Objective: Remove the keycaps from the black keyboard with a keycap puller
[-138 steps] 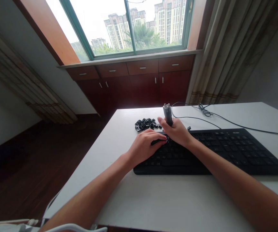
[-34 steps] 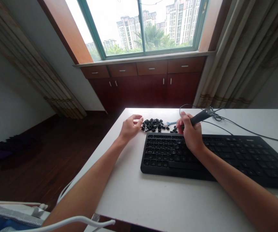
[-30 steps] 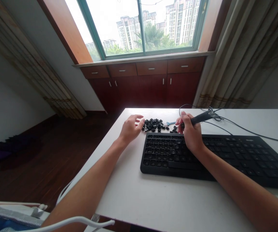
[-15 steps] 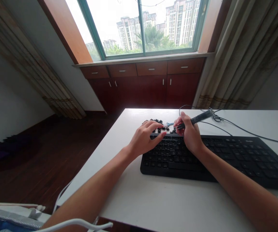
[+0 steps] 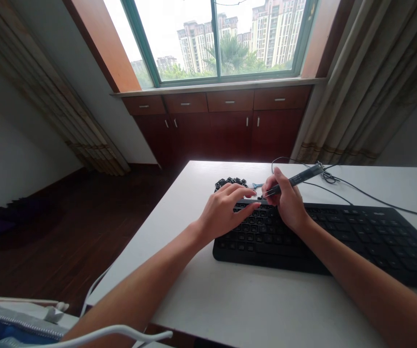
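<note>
My right hand [image 5: 287, 202] holds the black tool [image 5: 305, 176] and my left hand [image 5: 221, 211] is parted, so I should move gently above the keyboard [image 5: 361, 232].

Backlit, dim room.
I get daylight from the window [image 5: 216, 43], sky [image 5: 161, 26] burnt white; sheen on the tabletop [image 5: 237, 299], floor [image 5: 56, 232] near black, keyboard [image 5: 379, 232] losing detail, curtains [image 5: 361, 92] stretched edgeward.

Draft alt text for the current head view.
A right hand gripping a dark-handled tool and an open left hand are close together over a black keyboard on a white table. Small black keycaps lie heaped behind the keyboard's left end, partly hidden by the left hand. Beyond stands a dark-red cabinet beneath a window.
</note>
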The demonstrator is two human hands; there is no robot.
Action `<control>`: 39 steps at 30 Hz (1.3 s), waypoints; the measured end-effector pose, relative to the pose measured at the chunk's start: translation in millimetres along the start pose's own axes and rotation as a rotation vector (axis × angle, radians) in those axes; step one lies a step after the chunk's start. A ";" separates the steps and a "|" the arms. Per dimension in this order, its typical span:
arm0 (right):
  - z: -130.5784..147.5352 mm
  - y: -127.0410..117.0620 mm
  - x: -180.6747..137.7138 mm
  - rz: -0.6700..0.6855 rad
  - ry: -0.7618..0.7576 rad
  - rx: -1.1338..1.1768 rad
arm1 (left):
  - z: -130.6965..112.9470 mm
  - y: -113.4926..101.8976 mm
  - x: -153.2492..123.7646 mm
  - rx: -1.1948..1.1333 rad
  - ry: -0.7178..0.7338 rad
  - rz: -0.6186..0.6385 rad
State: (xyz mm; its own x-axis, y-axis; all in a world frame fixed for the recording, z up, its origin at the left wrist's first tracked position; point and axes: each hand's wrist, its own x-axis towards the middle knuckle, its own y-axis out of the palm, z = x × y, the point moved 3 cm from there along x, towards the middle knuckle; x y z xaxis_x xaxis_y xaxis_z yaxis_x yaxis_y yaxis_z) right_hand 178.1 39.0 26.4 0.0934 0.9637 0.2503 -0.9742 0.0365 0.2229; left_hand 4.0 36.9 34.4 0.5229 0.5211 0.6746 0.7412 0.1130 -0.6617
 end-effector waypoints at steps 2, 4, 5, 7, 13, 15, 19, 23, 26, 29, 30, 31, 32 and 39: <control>0.3 0.6 -0.2 0.004 0.004 0.002 | -0.3 -0.1 0.1 0.007 0.006 -0.015; 0.4 0.8 -0.4 0.005 0.008 0.007 | -0.9 0.0 0.1 0.012 0.011 -0.027; 0.3 0.9 -0.5 0.006 0.011 0.010 | -1.2 0.2 -0.1 0.013 0.013 -0.029; 0.1 0.8 -0.6 0.009 0.016 0.011 | -1.6 0.7 -0.8 0.014 0.013 -0.026; 0.5 0.4 -0.6 -0.010 0.000 0.025 | -0.9 2.9 -2.3 0.024 -0.001 -0.006; 0.7 0.6 -0.6 -0.015 -0.009 0.019 | -1.1 3.4 -1.7 0.030 -0.002 0.001; 0.7 1.9 -0.5 0.010 -0.038 -0.001 | -1.9 3.5 -0.8 0.041 -0.004 0.011; 0.2 2.9 -0.6 0.045 -0.041 0.031 | -0.7 4.3 -2.1 0.051 -0.017 0.021; -0.8 5.7 -1.2 0.145 -0.012 0.092 | 0.4 5.8 -3.3 0.056 -0.016 0.032; -1.0 7.1 -1.7 0.185 -0.010 0.105 | 0.6 6.6 -3.6 0.057 -0.014 0.042; -1.0 7.2 -1.8 0.183 -0.011 0.103 | 0.5 6.6 -3.5 0.057 -0.014 0.046; -1.0 7.4 -1.8 0.181 -0.012 0.101 | 0.2 6.5 -3.4 0.056 -0.013 0.049; -0.9 7.7 -1.8 0.180 -0.010 0.101 | -0.1 6.3 -3.3 0.055 -0.011 0.051; -0.8 9.8 -2.5 0.219 0.020 0.118 | -1.7 5.8 -3.1 0.044 0.001 0.078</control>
State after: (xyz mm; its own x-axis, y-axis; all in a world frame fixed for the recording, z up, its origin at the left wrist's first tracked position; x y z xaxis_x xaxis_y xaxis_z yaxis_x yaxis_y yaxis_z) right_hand 168.1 37.2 27.2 -0.1223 0.9504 0.2859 -0.9399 -0.2034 0.2743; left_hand 7.4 34.5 29.0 0.5790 0.5288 0.6206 0.6786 0.1094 -0.7263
